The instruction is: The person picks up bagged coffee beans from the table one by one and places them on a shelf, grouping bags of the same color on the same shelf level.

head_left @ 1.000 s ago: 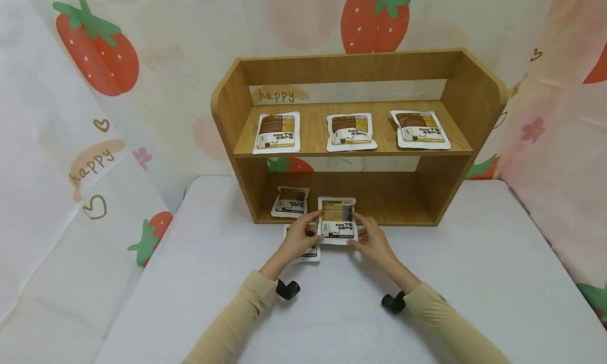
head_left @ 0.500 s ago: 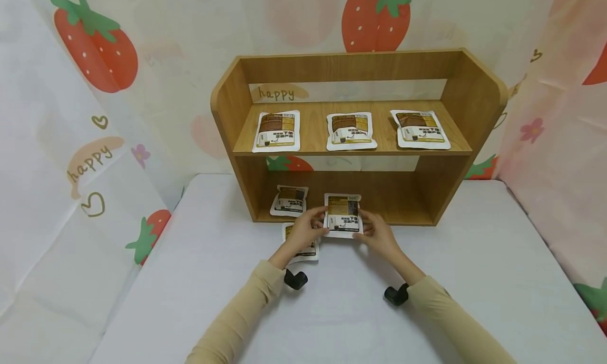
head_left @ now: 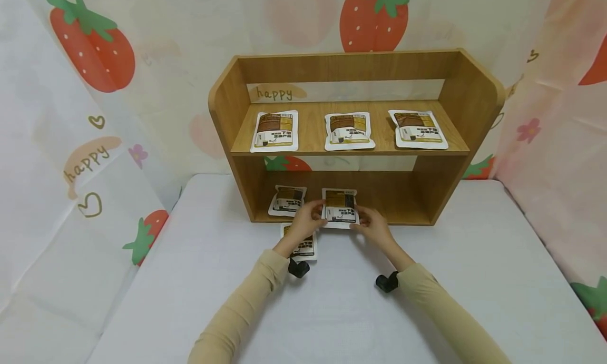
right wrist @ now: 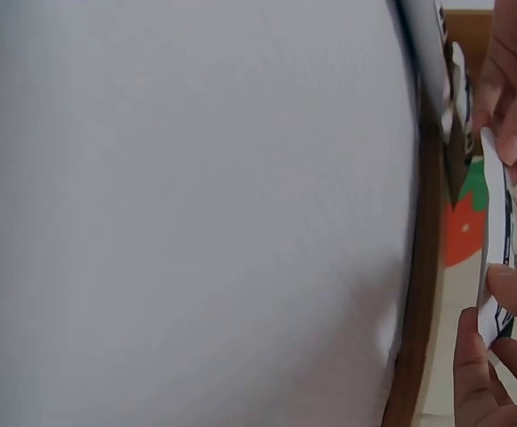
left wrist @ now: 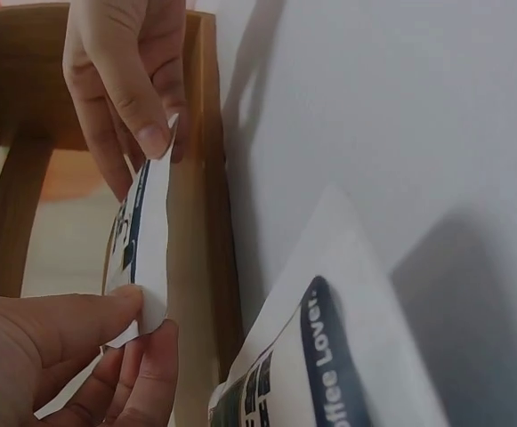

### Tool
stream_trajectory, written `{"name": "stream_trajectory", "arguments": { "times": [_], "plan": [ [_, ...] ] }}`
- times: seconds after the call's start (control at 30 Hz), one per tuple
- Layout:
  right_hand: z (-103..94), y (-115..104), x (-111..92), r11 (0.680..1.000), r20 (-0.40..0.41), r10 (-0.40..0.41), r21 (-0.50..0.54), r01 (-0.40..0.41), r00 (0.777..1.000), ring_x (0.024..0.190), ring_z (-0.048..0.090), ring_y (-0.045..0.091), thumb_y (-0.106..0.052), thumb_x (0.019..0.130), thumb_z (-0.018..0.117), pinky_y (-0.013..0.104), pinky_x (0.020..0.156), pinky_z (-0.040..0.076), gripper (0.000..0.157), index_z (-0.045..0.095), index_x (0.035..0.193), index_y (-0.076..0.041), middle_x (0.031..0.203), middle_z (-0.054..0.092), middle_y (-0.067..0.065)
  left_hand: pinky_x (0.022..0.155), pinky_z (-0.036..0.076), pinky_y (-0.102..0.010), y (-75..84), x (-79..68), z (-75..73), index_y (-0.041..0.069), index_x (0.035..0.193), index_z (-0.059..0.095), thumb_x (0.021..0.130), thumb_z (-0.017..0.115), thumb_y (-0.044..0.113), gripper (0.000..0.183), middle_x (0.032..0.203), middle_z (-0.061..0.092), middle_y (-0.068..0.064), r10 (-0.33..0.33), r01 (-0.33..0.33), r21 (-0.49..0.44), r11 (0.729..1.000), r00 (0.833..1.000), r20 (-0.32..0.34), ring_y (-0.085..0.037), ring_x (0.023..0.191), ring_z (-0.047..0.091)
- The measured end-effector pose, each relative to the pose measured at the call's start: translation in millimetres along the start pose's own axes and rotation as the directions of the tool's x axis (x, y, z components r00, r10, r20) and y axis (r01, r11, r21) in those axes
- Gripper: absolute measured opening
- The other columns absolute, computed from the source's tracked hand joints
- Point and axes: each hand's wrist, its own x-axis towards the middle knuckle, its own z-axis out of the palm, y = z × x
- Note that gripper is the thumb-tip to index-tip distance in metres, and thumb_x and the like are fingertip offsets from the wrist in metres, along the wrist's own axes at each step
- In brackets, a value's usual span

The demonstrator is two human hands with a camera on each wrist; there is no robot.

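Observation:
Between both hands is a flat white coffee packet (head_left: 340, 207) with a brown and gold label, at the front of the lower shelf. My left hand (head_left: 305, 222) pinches its left edge, thumb on the printed face and fingers behind. On the opposite edge my right hand (head_left: 374, 228) grips in the same way. The left wrist view shows the held packet (left wrist: 147, 231) tilted, its white lower border toward the camera. A similar packet (head_left: 305, 248) lies on the table, partly covered by my left hand and wrist. Another packet (head_left: 287, 200) rests on the lower shelf's left side.
The wooden two-tier shelf (head_left: 332, 69) stands at the back of the white-covered table (head_left: 341, 322). Its upper board carries a left packet (head_left: 274, 132), a middle packet (head_left: 349, 132) and a right packet (head_left: 418, 130). A strawberry-print curtain (head_left: 156, 111) hangs behind.
Both hands have carried the packet forward from before the shelf's front edge to the lower shelf opening. It first shifted slightly right. The other packets have stayed in place.

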Motion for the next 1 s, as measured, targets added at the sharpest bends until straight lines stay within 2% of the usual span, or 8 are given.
{"name": "stream_trajectory", "arguments": {
  "times": [0.23,0.47,0.8,1.0],
  "plan": [
    [1.3,6,9,0.998,-0.001,0.046,-0.046,-0.046,0.999,0.084,0.060,0.027,-0.009,0.078,0.072,0.027,0.066,0.048,0.056,0.052,0.129,0.001,0.117,0.053,0.027,0.065,0.052,-0.025,-1.3,8.7,3.1,-0.004,0.132,0.046,0.081,0.067,-0.002,0.055,0.116,0.056,-0.020,0.003,-0.004,0.031,1.000,1.000,0.019,-0.024,0.084,0.062],
    [6.6,10,15,0.996,-0.011,0.054,-0.068,-0.054,0.998,0.079,0.059,0.024,-0.009,0.079,0.071,0.022,0.058,0.044,0.052,0.053,0.127,0.001,0.113,0.055,0.025,0.067,0.053,-0.028,-5.1,13.6,6.6,-0.004,0.131,0.048,0.081,0.067,-0.001,0.053,0.117,0.057,-0.020,-0.008,0.009,0.067,0.998,1.000,-0.006,-0.025,0.084,0.063],
    [11.2,11,19,0.998,-0.042,0.019,-0.061,-0.022,0.999,0.086,0.059,0.030,-0.009,0.079,0.070,0.033,0.067,0.047,0.045,0.058,0.121,0.003,0.100,0.059,0.023,0.069,0.053,-0.030,-6.8,16.3,8.4,-0.001,0.133,0.046,0.084,0.065,0.002,0.053,0.115,0.058,-0.018,-0.027,0.030,0.130,0.991,0.999,-0.025,-0.025,0.087,0.063],
    [12.9,11,21,0.998,-0.059,0.026,-0.061,-0.029,0.998,0.090,0.059,0.033,-0.008,0.080,0.069,0.039,0.073,0.050,0.043,0.058,0.121,0.004,0.100,0.059,0.025,0.072,0.052,-0.032,-7.0,17.5,11.4,-0.002,0.132,0.047,0.085,0.065,0.005,0.051,0.114,0.060,-0.017,-0.010,0.019,0.177,0.984,0.999,-0.048,-0.024,0.088,0.061]
  ]
}}
